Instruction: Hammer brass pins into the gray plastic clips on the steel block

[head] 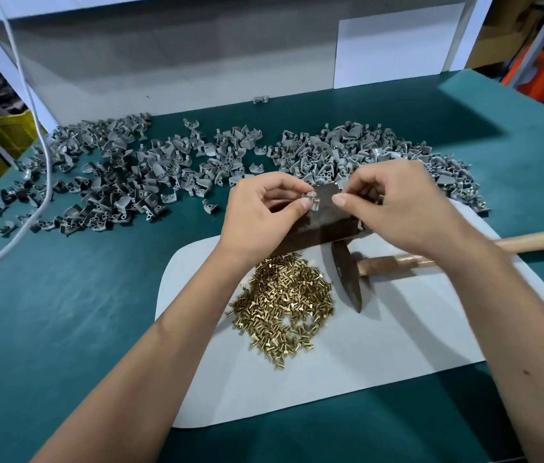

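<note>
Two bare hands are held above the steel block, which is seated on a white sheet laid over the green surface. A gray plastic clip is pinched by the curled fingers of the left hand. The fingers of the right hand are curled together at the thumb tip; what they pinch cannot be told. Brass pins are heaped on the sheet just in front of the block. A hammer is laid beside the pins. Loose clips are scattered behind. A white panel backs the surface; a white cable is draped at the left.
</note>
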A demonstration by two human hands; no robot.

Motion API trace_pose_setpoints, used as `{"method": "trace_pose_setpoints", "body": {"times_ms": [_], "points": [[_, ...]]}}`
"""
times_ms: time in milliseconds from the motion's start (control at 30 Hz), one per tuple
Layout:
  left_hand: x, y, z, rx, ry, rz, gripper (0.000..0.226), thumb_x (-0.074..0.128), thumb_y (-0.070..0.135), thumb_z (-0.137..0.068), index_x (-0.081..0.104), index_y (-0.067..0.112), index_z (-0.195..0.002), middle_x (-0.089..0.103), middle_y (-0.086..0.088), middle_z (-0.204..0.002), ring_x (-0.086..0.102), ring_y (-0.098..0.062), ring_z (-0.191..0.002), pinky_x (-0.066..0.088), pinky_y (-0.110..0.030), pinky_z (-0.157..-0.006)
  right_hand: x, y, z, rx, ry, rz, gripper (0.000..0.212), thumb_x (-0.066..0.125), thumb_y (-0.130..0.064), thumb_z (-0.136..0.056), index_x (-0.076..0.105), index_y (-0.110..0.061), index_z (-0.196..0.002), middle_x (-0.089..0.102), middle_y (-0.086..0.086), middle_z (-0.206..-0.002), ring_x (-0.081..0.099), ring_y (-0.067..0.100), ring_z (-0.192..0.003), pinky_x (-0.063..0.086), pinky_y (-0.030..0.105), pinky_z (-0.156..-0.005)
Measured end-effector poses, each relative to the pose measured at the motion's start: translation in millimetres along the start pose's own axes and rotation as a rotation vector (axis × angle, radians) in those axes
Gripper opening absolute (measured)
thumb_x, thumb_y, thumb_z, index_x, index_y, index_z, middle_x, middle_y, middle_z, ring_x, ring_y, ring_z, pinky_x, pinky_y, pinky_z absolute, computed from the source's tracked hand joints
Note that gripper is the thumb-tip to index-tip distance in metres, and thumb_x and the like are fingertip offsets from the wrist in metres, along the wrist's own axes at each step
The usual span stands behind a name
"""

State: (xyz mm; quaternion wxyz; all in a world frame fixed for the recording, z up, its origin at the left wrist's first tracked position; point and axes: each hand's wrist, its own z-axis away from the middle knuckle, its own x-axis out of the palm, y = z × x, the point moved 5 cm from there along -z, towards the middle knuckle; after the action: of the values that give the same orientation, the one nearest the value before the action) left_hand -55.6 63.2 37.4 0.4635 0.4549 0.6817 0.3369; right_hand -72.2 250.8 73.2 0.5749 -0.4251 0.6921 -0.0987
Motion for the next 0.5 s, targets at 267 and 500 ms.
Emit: {"method": "trace_pose_setpoints", "body": {"times_ms": [267,500], "points": [[-11.2,-20.1,-6.1,-0.128,-0.04,-0.112,0.008,0.087,0.016,-0.079,0.083,0.019,-0.086,0.072,0.006,-0.122,0.062,-0.004,-0.119,0.044,-0.039,-0.112,6.0,23.9,22.1,0.076,-0.655,0.399,0.029,0.09,-0.044,-0.069,0.067,-0.036,-0.084,0.066,-0.014,-0.078,0.06,0.001,-0.07,0.049,0.025,-0.064],[-10.6,-18.4,-5.2,-0.126,-0.046,-0.065,0.012,0.088,0.009,-0.077,0.08,0.014,-0.085,0.072,0.002,-0.122,0.064,-0.004,-0.118,0.047,-0.041,-0.111,-1.6,19.4,20.1,0.064,-0.709,0.079,0.013,0.075,-0.011,-0.09,0.066,-0.021,-0.089,0.073,-0.006,-0.078,0.07,0.009,-0.072,0.056,0.03,-0.07]]}}
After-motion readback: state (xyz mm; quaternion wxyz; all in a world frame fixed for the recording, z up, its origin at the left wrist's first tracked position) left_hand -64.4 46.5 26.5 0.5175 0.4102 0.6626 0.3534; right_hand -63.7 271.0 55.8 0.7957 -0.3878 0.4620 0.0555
